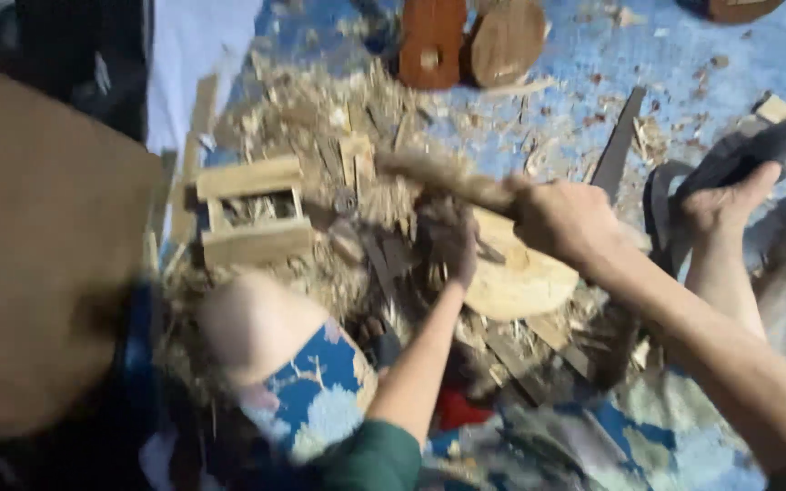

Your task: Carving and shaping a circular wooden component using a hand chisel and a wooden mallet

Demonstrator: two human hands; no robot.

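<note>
My right hand grips the blurred wooden club; my left hand, fingers curled, steadies something dark on the pale round block. A stray swing could strike them.

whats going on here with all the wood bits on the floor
A person sits on the floor amid wood shavings. The right hand grips a wooden handle, blurred in the picture. The left hand rests on a pale rounded wood piece. A small wooden frame lies nearby.
</note>
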